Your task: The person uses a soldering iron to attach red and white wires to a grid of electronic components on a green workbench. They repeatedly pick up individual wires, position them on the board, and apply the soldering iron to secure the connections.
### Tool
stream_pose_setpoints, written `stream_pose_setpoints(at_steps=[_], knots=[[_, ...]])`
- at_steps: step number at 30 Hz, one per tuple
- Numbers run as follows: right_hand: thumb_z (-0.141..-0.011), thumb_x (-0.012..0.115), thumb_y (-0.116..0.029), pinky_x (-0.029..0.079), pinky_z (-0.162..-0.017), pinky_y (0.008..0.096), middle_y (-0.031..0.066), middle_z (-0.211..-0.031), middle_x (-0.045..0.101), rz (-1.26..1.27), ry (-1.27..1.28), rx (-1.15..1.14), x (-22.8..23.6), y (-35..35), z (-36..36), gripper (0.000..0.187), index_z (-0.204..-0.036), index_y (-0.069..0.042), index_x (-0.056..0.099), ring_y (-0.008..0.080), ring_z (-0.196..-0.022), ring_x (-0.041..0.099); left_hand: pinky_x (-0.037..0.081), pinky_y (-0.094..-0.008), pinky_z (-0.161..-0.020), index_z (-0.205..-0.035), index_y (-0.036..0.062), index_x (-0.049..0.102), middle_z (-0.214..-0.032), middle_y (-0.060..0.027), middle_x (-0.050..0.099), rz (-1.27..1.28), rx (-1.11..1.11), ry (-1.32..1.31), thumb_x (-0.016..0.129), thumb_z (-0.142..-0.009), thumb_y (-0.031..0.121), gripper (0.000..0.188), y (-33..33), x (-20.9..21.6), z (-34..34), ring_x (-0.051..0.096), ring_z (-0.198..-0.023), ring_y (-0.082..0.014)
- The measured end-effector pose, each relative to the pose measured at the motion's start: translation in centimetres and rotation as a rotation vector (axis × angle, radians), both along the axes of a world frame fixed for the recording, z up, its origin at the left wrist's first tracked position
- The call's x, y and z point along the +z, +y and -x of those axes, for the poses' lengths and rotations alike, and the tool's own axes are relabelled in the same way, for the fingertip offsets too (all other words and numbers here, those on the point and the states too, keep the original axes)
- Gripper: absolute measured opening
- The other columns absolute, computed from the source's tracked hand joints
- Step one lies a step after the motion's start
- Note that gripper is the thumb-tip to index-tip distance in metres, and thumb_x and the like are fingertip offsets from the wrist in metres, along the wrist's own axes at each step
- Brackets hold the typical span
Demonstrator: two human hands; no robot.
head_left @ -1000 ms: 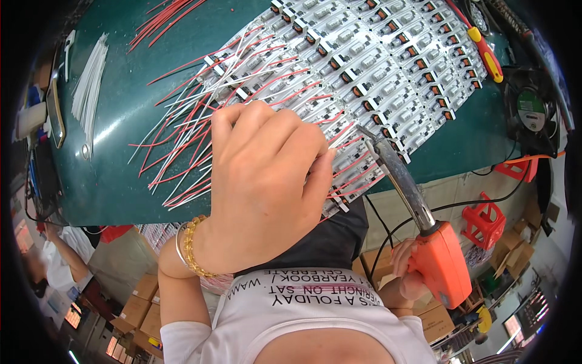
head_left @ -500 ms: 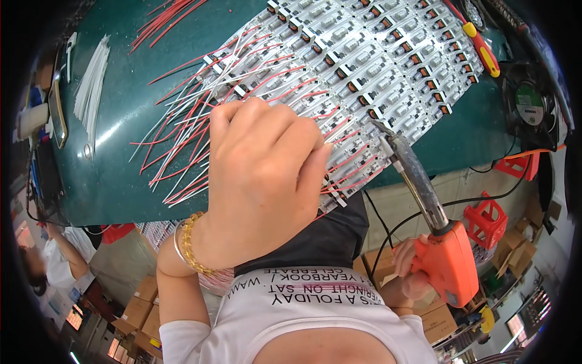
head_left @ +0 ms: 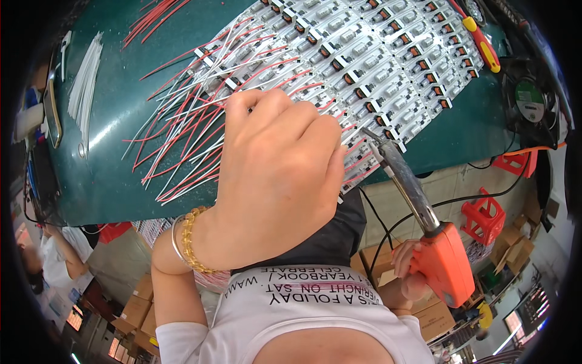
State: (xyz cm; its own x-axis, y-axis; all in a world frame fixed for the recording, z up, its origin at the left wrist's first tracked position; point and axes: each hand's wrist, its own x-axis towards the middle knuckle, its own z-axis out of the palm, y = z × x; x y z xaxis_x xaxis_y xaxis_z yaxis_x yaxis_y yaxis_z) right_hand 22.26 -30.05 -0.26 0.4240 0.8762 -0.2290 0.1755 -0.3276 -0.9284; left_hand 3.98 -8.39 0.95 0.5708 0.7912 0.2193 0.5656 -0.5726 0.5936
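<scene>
A panel of small white circuit boards (head_left: pixel 364 48) lies on the green table, with dark-and-copper coils along its rows. Red and white wires (head_left: pixel 182 136) fan out to the left from its near-left edge. Above that edge is my left hand (head_left: pixel 282 161), its fingers closed and pressed together; whatever they pinch is hidden under the hand. My right hand (head_left: pixel 409 267) grips the orange-red handle of a soldering gun (head_left: pixel 448 264). Its long metal barrel slants up and left, and the tip is over the panel's near edge, just right of my left fingertips.
White wires (head_left: pixel 86 91) and red wires (head_left: pixel 151 21) lie in bundles on the green table (head_left: pixel 121 176). A red-and-yellow screwdriver (head_left: pixel 483 45) rests by the panel's far right edge, near a black fan (head_left: pixel 530 103). A black cable, red stools (head_left: pixel 483 215) and cartons are below. Another person (head_left: pixel 60 255) sits at left.
My left hand has shifted a little to the right along the panel's edge. The soldering gun's tip has moved slightly left and up. The panel and wires appear a little further left.
</scene>
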Motion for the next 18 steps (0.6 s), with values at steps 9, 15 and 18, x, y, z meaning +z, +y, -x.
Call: stream_pose_setpoints(at_steps=[9,15,18], knots=[[-0.083,0.055,-0.070,0.043,-0.051,0.0290,-0.0014,-0.054,0.048,-0.149,-0.003,0.021,-0.7,-0.3,-0.3,0.066,-0.083,-0.004,0.047,0.0141,-0.050,0.050,0.035,-0.0364,-0.075,-0.066,0.0083,0.057,-0.065,-0.0009,0.053,0.000,0.004,0.008,0.072,-0.068,-0.001,0.018,0.0,0.1,-0.1,0.050,-0.066,-0.0214],[-0.090,0.059,-0.055,0.042,-0.047,0.0256,-0.0034,-0.053,0.048,-0.449,0.176,0.242,-2.4,-0.4,-2.0,0.076,-0.132,0.005,0.042,0.0103,-0.042,0.045,0.037,-0.0368,-0.076,-0.071,0.0067,0.061,-0.067,-0.0021,0.055,-0.024,-0.023,-0.028,0.074,-0.068,0.001,0.015,0.1,0.1,-0.3,0.052,-0.069,-0.0230],[-0.090,0.059,-0.056,0.042,-0.047,0.0262,-0.0033,-0.053,0.047,-0.437,0.267,0.217,-2.2,0.2,-2.0,0.077,-0.133,0.006,0.040,0.0104,-0.041,0.045,0.038,-0.0368,-0.077,-0.073,0.0062,0.064,-0.069,-0.0027,0.056,-0.125,0.000,-0.084,0.075,-0.068,0.001,0.014,-0.3,-0.5,0.5,0.053,-0.071,-0.0241]])
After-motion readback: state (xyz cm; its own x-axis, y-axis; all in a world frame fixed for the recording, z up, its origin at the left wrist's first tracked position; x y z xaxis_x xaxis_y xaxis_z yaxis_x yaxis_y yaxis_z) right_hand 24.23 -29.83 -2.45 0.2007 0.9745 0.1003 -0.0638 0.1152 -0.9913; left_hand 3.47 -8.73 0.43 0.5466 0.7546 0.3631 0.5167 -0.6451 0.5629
